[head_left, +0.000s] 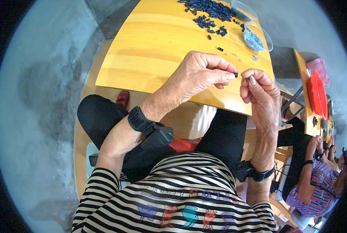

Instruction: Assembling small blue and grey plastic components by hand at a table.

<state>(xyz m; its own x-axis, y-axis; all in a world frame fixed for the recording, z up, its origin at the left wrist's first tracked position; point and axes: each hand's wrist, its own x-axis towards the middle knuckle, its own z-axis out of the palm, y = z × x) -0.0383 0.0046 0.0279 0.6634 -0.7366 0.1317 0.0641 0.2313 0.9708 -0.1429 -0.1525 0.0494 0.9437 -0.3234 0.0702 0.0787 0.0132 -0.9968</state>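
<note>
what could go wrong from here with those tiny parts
The left hand has only a pinch grip on a small dark piece, so it might slip. The tiny part in the right hand could drop past the table's edge. The clear tub of pale bits sits by the right edge; a bump might spill it.

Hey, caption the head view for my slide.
Left hand pinching a small dark piece, right hand pinching a tiny part, at a yellow table scattered with more dark pieces.
</note>
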